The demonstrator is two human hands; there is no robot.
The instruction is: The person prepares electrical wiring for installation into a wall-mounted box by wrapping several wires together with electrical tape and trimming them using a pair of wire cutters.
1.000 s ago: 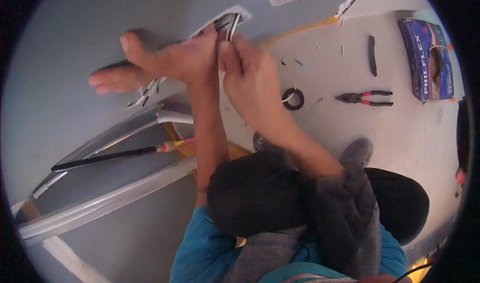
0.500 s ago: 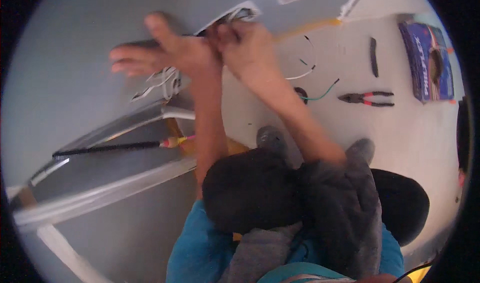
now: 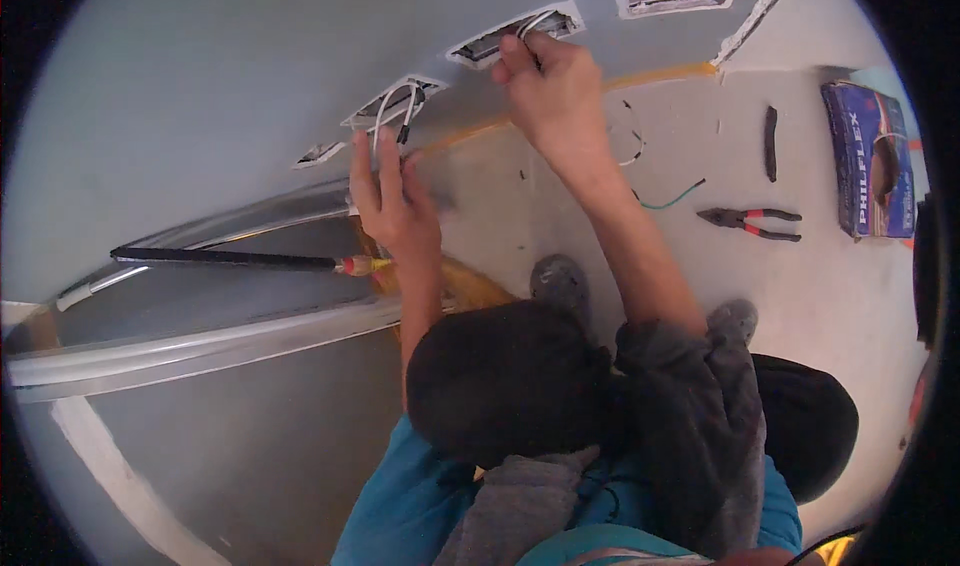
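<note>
Gripping upright wires [image 3: 533, 24], right hand [image 3: 555, 91] raised.

The setting is an unfinished room under electrical fit-out, a building site rather than a lived-in space. The grey wall [image 3: 200, 76] carries a row of rectangular cut-outs [image 3: 515, 36] with rough edges and no cover plates; loose wires [image 3: 395, 106] hang out of them. Below the wall, the bare concrete floor [image 3: 830, 296] holds offcuts of wire [image 3: 672, 198], red-handled pliers [image 3: 752, 221] and a blue wire box [image 3: 875, 161], all well to the right of the cut-outs. An unpainted aluminium frame [image 3: 200, 341] runs along the wall's lower left.
</note>
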